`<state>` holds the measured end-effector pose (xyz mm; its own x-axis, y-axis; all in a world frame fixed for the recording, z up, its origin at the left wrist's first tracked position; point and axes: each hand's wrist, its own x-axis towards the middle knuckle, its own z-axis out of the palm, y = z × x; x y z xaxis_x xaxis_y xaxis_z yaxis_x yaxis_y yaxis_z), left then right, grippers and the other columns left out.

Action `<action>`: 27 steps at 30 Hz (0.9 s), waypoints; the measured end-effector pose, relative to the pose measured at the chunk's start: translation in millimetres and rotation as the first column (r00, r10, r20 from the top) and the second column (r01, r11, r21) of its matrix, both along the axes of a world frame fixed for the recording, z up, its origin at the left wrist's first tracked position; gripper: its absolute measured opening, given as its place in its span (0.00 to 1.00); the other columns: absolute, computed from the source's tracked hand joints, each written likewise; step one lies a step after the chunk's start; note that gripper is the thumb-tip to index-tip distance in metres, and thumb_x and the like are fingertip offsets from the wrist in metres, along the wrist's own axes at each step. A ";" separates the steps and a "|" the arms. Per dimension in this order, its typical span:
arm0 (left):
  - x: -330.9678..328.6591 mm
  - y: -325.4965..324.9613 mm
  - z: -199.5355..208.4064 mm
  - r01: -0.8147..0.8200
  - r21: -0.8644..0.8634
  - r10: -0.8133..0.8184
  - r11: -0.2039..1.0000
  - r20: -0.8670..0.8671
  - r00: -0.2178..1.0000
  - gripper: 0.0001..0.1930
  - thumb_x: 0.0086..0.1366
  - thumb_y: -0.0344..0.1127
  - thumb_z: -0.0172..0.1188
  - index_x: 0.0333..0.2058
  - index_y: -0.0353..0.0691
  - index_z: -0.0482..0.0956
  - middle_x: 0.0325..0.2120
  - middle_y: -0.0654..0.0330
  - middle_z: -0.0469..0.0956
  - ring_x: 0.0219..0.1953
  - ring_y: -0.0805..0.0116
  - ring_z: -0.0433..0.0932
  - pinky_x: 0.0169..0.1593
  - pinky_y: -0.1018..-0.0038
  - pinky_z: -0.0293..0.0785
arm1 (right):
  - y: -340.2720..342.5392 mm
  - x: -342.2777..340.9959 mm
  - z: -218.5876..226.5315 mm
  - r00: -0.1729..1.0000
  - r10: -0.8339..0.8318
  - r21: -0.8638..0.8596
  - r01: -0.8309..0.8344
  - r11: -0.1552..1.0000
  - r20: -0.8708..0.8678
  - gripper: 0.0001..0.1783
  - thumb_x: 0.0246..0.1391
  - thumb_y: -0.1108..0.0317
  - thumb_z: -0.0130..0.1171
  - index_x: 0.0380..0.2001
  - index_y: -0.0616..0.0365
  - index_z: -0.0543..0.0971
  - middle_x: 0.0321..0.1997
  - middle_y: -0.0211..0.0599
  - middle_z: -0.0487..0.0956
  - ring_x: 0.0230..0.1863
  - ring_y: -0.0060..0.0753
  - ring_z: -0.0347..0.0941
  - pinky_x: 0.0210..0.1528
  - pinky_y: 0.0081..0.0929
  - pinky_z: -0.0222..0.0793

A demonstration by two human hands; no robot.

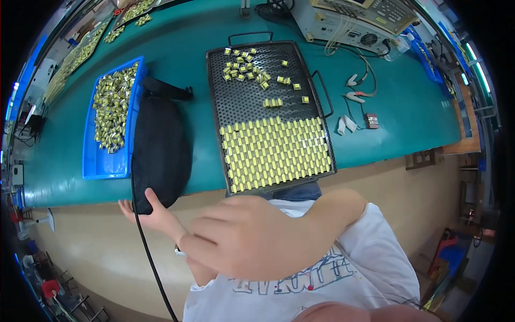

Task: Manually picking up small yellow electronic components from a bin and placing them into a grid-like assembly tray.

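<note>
Head view: the left hand (155,216) is at the near end of a black curved object (163,145), which lies left of centre and reaches past the near edge of the green table (56,155). Its thumb points up in front of that end and its fingers show on the other side, well parted from the thumb; whether they grip it, I cannot tell. A black cable (153,263) runs down just beside these fingers to the lower edge. The right hand (228,231) crosses in front of the left wrist, blurred and close to the camera, its fingers curled inward; I cannot tell whether it has hold of anything. Left of the black curved object, and partly overlapped by it, a blue tray (110,165) carries a heap of small yellow-and-silver components (114,102). To its right stands a dark perforated tray (244,104) with wire handles; tight rows of the same parts (276,153) fill its near half, while loose pieces (241,67) scatter over the far half. Further right lie clip leads (355,96), a small reddish block (371,121) and white scraps (346,125), with a boxy instrument (335,29) behind them.
</note>
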<state>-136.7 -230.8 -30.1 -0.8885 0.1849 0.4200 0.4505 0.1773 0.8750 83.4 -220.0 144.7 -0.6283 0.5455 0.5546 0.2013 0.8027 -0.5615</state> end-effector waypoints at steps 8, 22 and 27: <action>-16.8 13.4 8.7 0.321 -0.080 -0.321 0.944 0.010 0.947 0.15 0.73 0.37 0.58 0.49 0.30 0.80 0.45 0.53 0.80 0.43 0.60 0.78 0.52 0.66 0.73 | 2.9 26.5 -37.2 0.956 -0.012 -0.121 0.050 0.991 0.294 0.09 0.56 0.63 0.64 0.32 0.55 0.77 0.30 0.33 0.75 0.34 0.36 0.76 0.34 0.35 0.74; 54.9 -36.0 -33.8 0.410 0.070 -0.274 0.910 -0.640 0.718 0.12 0.71 0.30 0.54 0.49 0.32 0.68 0.47 0.50 0.67 0.43 0.56 0.69 0.46 0.62 0.68 | 10.3 133.8 13.4 0.965 -0.208 -0.237 0.166 0.957 -0.162 0.12 0.56 0.72 0.62 0.43 0.64 0.81 0.35 0.40 0.83 0.36 0.38 0.80 0.36 0.36 0.73; 65.3 25.5 121.3 0.762 0.356 -0.367 0.541 -0.716 0.595 0.25 0.69 0.39 0.57 0.59 0.32 0.64 0.47 0.49 0.72 0.43 0.53 0.74 0.40 0.57 0.70 | -5.8 197.0 10.3 0.954 -0.192 -0.223 0.141 0.965 -0.228 0.12 0.57 0.72 0.61 0.44 0.64 0.81 0.36 0.40 0.83 0.38 0.37 0.80 0.38 0.35 0.73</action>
<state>-71.4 -205.3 91.2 -0.2797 0.1080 0.9540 0.6274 -0.7316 0.2668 280.4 -225.7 155.0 -0.3771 0.7469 0.5477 0.1576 0.6344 -0.7568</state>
